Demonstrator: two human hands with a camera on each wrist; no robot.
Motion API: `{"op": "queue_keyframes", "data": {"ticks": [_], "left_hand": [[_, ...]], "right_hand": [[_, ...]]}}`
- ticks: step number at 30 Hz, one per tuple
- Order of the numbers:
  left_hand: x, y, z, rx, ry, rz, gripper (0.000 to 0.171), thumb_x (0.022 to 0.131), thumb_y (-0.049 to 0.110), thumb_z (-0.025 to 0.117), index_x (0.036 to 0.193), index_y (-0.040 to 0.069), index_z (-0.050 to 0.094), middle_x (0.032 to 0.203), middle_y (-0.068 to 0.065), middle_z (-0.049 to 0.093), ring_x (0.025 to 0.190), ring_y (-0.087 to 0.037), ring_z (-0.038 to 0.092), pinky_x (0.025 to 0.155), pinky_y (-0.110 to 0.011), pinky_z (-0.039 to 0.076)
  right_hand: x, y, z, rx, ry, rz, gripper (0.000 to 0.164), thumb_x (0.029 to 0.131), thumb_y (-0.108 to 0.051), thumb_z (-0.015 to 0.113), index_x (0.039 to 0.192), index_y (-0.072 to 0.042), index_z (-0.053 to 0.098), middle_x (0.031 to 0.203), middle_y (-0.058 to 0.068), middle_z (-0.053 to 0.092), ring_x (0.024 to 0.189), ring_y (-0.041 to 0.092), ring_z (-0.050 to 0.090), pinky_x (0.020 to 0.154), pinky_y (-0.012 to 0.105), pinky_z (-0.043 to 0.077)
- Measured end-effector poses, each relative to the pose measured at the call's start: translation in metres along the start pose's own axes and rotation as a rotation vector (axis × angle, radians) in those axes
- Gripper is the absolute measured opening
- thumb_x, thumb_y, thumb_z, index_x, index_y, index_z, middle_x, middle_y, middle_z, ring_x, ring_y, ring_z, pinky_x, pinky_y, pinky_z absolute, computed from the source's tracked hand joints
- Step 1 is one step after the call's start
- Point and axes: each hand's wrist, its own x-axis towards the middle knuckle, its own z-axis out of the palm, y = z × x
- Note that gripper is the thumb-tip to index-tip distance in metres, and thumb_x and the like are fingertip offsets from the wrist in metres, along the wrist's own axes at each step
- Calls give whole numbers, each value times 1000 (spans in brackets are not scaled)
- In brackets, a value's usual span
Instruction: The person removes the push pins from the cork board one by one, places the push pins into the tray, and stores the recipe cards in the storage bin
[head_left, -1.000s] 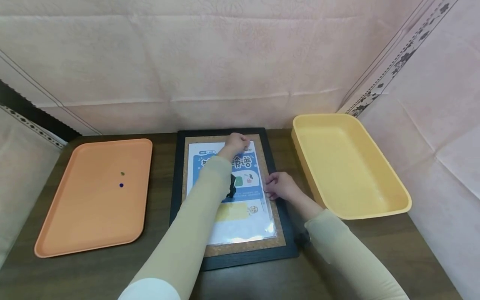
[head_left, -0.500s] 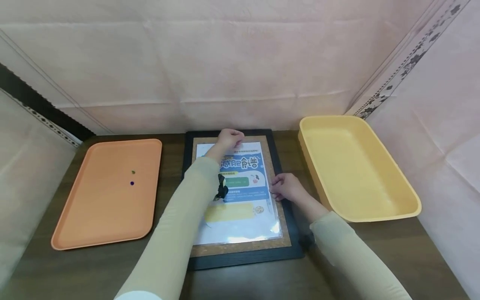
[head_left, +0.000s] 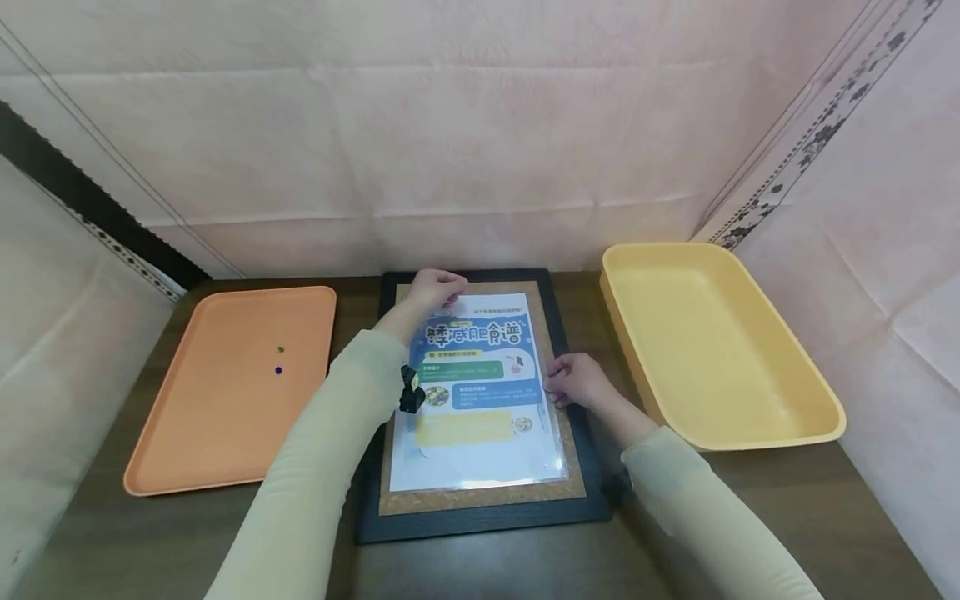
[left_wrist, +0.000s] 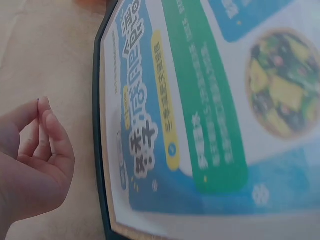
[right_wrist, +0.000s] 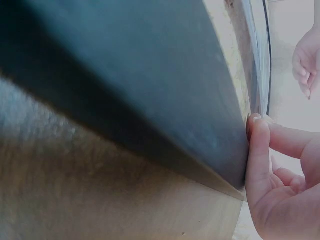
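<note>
– Where do we have the board (head_left: 480,502)?
– Midway along our table (head_left: 435,575), with the sheet (head_left: 476,396) lying on it.
– And what do we see to its left?
– The tray (head_left: 217,408), apart from it, with two small bits (head_left: 278,370) on that, one just behind the other.
– To its right?
– The basin (head_left: 727,358), near the board. We find the cloth (head_left: 480,142) behind all three.

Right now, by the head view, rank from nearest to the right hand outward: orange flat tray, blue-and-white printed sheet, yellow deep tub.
1. Blue-and-white printed sheet: right edge at the right hand.
2. Yellow deep tub: to that hand's right.
3. Orange flat tray: left, past the sheet.
</note>
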Motion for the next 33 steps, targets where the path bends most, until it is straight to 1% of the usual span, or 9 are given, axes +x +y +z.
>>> {"op": "queue_keyframes", "data": {"ticks": [3, 6, 13, 18, 22, 25, 30, 33], "left_hand": [[-6, -4, -8, -4, -8, 5, 35, 93, 32, 57, 120, 11, 61, 120, -8, 60, 109, -25, 55, 100, -36, 43], [-9, -8, -15, -4, -12, 0, 34, 93, 31, 57, 120, 10, 61, 120, -9, 60, 111, -26, 54, 99, -36, 44], [-17, -23, -34, 22, -30, 0, 35, 94, 27, 55, 123, 7, 59, 121, -12, 60, 108, -27, 54, 98, -35, 46], [-24, -33, -48, 61, -31, -25, 36, 94, 29, 55, 124, 9, 58, 122, -11, 59, 108, -27, 53, 97, -33, 46], [-30, -40, -57, 73, -39, -48, 36, 94, 29, 55, 123, 8, 59, 121, -12, 59, 105, -28, 54, 94, -30, 47], [-35, -46, -65, 88, -42, -46, 35, 95, 28, 55, 123, 6, 59, 120, -13, 59, 103, -27, 54, 92, -29, 48], [-43, -58, -81, 123, -53, -31, 36, 96, 26, 52, 123, 5, 58, 124, -15, 58, 105, -27, 54, 92, -31, 49], [-49, -65, -91, 144, -75, -30, 37, 97, 28, 51, 125, 4, 56, 125, -17, 57, 106, -28, 54, 89, -28, 50]], "right_hand": [[1, 1, 1, -1, 0, -2, 25, 87, -7, 63, 108, 4, 57, 88, 17, 65, 65, 18, 64, 61, 27, 55], [1, 2, 1, 6, -3, -3, 25, 87, -6, 63, 108, 5, 57, 87, 17, 65, 65, 18, 63, 62, 28, 55], [0, 1, 1, 8, -8, -13, 25, 87, -6, 63, 109, 5, 56, 86, 16, 66, 65, 17, 63, 61, 28, 55], [1, 1, 1, -5, -9, -11, 25, 87, -7, 63, 109, 5, 56, 86, 16, 66, 66, 17, 63, 62, 28, 55], [1, 2, 1, -4, -10, -12, 25, 87, -6, 63, 108, 5, 56, 85, 16, 65, 66, 17, 63, 61, 28, 55], [1, 3, 1, -1, -12, -12, 24, 87, -6, 63, 108, 5, 56, 85, 16, 65, 66, 17, 63, 61, 28, 55], [1, 3, 1, 0, -11, -4, 24, 87, -7, 63, 107, 4, 56, 86, 16, 65, 67, 18, 64, 61, 28, 55], [0, 1, 0, -3, -9, -2, 24, 87, -7, 63, 108, 4, 57, 86, 16, 65, 67, 18, 64, 61, 28, 55]]}}
